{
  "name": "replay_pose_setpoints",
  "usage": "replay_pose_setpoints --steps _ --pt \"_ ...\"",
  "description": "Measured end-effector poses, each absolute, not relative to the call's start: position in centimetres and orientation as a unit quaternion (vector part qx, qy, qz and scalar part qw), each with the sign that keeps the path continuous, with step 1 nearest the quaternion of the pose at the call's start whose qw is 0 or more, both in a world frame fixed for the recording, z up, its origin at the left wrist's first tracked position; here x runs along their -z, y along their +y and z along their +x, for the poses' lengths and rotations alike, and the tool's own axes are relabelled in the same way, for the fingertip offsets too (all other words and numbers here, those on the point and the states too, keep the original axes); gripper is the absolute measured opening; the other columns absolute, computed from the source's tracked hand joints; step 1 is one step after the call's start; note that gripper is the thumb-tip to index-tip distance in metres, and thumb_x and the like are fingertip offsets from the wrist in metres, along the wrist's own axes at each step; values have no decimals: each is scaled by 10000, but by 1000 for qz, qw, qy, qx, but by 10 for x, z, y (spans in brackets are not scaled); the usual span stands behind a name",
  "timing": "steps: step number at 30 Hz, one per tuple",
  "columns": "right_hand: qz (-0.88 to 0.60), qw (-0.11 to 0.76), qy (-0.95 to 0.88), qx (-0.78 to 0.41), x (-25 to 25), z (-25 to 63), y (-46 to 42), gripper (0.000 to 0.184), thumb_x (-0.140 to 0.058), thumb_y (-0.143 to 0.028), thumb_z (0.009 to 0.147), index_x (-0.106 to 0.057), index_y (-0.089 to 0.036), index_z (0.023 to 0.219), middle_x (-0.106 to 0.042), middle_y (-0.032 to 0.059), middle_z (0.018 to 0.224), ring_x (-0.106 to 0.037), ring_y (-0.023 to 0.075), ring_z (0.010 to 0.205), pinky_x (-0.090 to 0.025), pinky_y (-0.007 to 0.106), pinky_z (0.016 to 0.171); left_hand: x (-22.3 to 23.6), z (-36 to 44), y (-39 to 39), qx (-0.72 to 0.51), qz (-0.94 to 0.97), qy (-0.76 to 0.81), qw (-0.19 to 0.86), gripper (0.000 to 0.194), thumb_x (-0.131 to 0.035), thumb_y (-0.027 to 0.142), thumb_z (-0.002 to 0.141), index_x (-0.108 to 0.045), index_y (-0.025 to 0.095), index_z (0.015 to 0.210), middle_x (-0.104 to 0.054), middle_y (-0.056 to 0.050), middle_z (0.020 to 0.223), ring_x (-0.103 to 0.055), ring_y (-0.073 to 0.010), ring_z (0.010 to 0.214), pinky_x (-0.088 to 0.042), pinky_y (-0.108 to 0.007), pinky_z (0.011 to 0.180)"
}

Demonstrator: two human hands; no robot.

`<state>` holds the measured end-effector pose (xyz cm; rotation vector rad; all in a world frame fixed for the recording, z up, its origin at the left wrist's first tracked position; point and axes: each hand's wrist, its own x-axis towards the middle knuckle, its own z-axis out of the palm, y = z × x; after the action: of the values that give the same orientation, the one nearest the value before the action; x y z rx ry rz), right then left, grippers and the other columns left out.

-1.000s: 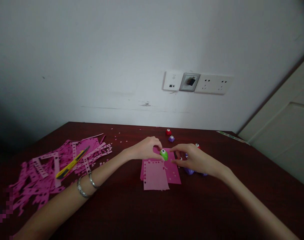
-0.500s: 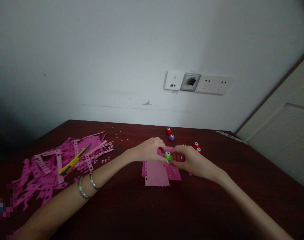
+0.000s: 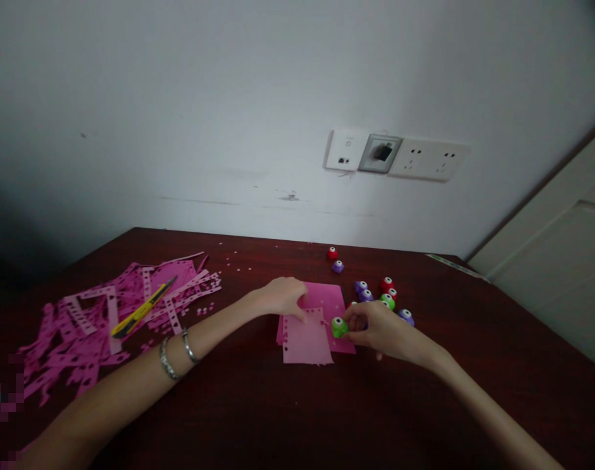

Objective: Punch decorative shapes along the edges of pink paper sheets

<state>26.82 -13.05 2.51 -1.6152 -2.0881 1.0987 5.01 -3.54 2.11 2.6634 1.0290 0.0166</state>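
Observation:
A small stack of pink paper sheets lies on the dark red table. My left hand rests on the stack's upper left part, fingers curled down and pressing on the paper. My right hand pinches a small green craft punch at the right edge of the paper. Two silver bangles sit on my left wrist.
Several small punches, purple, red and green, stand behind my right hand; a red and a purple one stand farther back. A heap of pink punched strips with a yellow utility knife lies left. Wall sockets are above.
My right hand has carried the green punch from the top of the paper down to its right edge. My left hand let go of the punch and stays on the paper.

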Motion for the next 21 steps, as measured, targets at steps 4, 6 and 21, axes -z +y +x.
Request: replay_pose_setpoints --steps 4,6,21 --pt "-562 138 -718 -386 -24 269 -129 211 -595 -317 755 -624 -129 843 -594 35 702 -520 84 465 -448 163 304 -17 55 -36 -6 932 332 149 342 -724 425 578 -598 164 760 -595 -41 749 -514 -164 658 -338 -262 545" --pt "-567 138 -714 -388 -23 269 -128 209 -597 -310 751 -623 -129 854 -593 34 705 -527 87 474 -447 158 302 -16 55 -35 -8 930 315 188 299 -710 395 610 -595 163 758 -593 -32 738 -503 -146 635 -338 -254 538" --pt "-588 164 -693 -384 -18 270 -123 228 -629 -272 717 -627 -117 884 -614 40 727 -569 112 512 -489 178 321 -11 55 -25 -53 889 321 321 113 -586 142 623 -665 122 702 -619 -18 633 -527 -104 578 -377 -218 557"
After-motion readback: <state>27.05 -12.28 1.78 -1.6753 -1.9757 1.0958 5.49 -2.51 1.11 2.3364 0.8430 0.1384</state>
